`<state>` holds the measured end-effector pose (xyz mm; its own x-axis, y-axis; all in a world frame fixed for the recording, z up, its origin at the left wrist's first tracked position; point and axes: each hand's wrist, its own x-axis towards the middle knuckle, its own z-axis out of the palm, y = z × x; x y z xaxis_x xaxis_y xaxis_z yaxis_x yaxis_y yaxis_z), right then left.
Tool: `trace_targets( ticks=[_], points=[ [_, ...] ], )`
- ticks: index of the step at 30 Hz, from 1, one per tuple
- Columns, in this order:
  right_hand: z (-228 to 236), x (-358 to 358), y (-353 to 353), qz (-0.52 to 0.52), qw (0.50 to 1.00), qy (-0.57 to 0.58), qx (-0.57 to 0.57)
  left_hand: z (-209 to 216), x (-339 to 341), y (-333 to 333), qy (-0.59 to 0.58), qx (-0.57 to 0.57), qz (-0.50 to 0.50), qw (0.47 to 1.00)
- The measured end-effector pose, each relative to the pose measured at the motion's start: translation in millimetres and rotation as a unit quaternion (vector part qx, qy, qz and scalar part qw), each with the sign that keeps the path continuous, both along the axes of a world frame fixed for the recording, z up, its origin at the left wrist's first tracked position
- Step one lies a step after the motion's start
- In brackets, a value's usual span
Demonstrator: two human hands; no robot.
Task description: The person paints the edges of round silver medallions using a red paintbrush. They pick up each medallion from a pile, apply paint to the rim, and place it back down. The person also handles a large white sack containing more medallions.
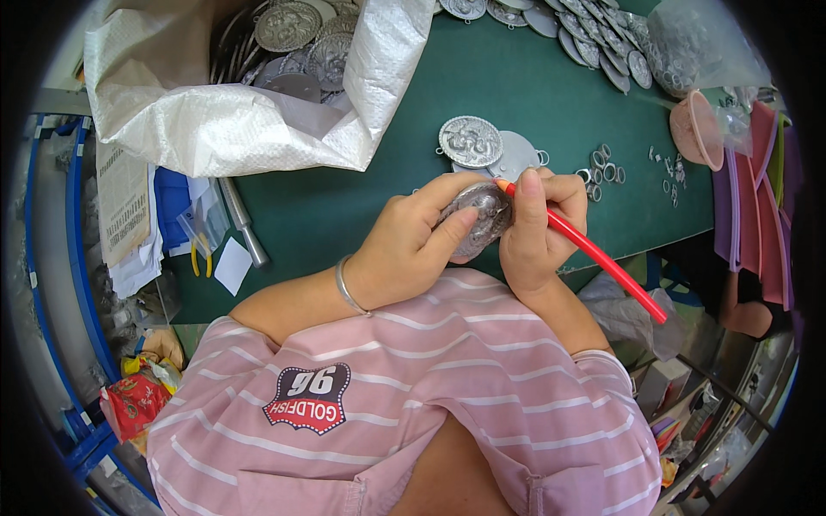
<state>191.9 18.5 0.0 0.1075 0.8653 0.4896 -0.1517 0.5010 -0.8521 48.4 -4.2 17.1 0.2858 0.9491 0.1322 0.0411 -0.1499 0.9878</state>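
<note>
My left hand (404, 236) grips a round silver-coloured metal medallion (489, 215) with a raised relief, thumb across its face and fingers behind it. My right hand (535, 241) is closed around a long red pencil (607, 268). Its orange tip meets or nearly touches the medallion's upper edge, and its shaft slants down to the right. Just beyond my hands, another relief medallion (470, 141) lies on the green tabletop (344, 206), beside a plain-faced disc (516, 153). A few metal rings (602, 165) are scattered to the right of them.
A white woven sack (232, 129) full of medallions stands at the far left. More medallions (602, 39) and a clear bag (701, 43) are at the far right, near a pink plastic basket (697, 129). A metal rod (244, 222), yellow-handled pliers (202, 260) and papers (129, 202) lie left.
</note>
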Motion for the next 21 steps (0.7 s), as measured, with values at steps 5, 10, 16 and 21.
trace_targets(
  ticks=[5, 10, 16, 21],
  points=[
    [2.0, -1.4, -1.5, 0.011, 0.999, 0.047, -0.012, 8.8, 1.3, -3.2, -0.091, -0.159, -0.013, 0.983],
    [3.3, -1.4, 0.2, 0.013, 0.999, 0.047, -0.020, 10.9, -0.3, -4.5, -0.107, -0.190, -0.017, 0.976],
    [6.9, -3.0, -0.1, 0.028, 0.998, 0.050, -0.032, 6.5, -4.5, -2.2, -0.007, -0.071, -0.008, 0.997],
    [10.5, -3.6, 0.1, 0.038, 0.998, 0.036, -0.027, 4.3, -3.2, -1.0, 0.022, 0.022, 0.020, 0.999]
  ],
)
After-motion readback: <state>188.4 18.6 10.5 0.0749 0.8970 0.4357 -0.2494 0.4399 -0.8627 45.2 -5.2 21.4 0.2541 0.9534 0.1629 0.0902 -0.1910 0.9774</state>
